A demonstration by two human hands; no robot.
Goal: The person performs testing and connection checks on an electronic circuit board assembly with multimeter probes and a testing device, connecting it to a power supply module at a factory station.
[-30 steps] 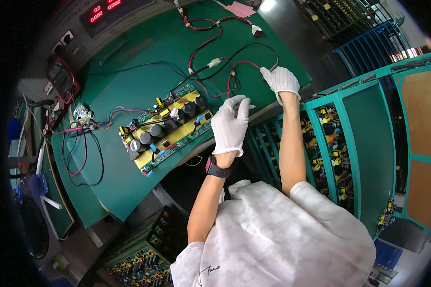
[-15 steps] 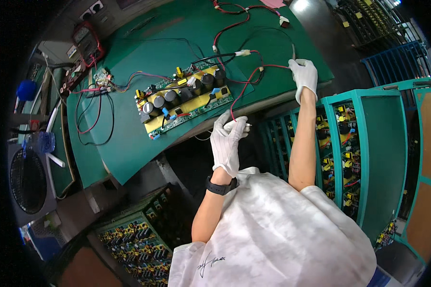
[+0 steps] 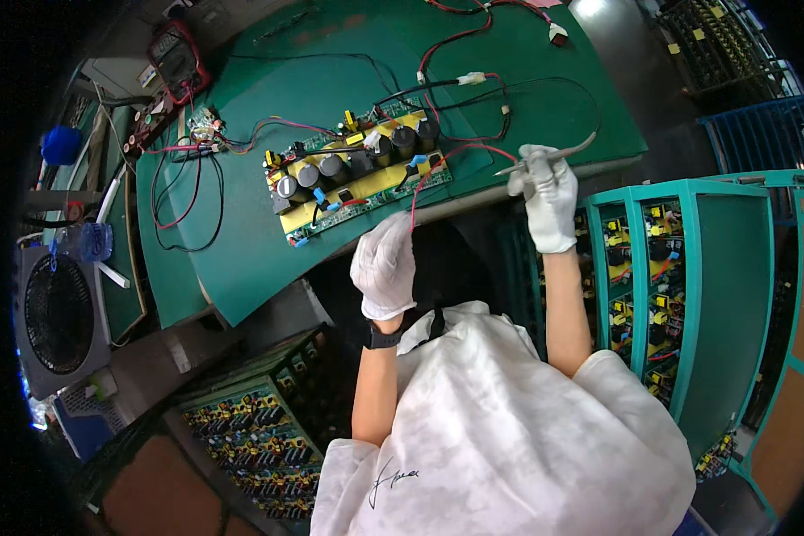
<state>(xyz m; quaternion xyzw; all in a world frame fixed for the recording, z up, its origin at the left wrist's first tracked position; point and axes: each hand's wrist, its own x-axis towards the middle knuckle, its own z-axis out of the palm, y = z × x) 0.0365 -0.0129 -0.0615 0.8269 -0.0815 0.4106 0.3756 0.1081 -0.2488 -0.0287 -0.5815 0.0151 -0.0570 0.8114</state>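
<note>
My left hand (image 3: 385, 268), in a white glove, is closed around a red wire (image 3: 417, 191) that rises from between its fingers. Its fingertips are turned away, and the wire's lower end is hidden. The wire bends over the bench edge and runs right, up to my other glove. There my right hand (image 3: 546, 198) is closed on a slim, pen-shaped tool (image 3: 506, 170), its pointed tip facing left and its grey tail trailing right into a thin dark cord. Whether the red wire is also pinched there I cannot tell. Beyond my left hand lies a circuit board (image 3: 357, 179) with large black capacitors.
The green-topped bench (image 3: 214, 286) carries a red multimeter (image 3: 177, 58), a small board (image 3: 206, 125) with leads, and a red-black cable harness (image 3: 454, 40). Right of me stands a green rack (image 3: 724, 295) of boards; another board rack (image 3: 250, 438) is at lower left. A fan (image 3: 58, 313) stands left.
My left hand has drawn left and turned its back up. The right hand has come back off the bench top, and the tool in it has swung from upright to crosswise. The view has shifted slightly.
</note>
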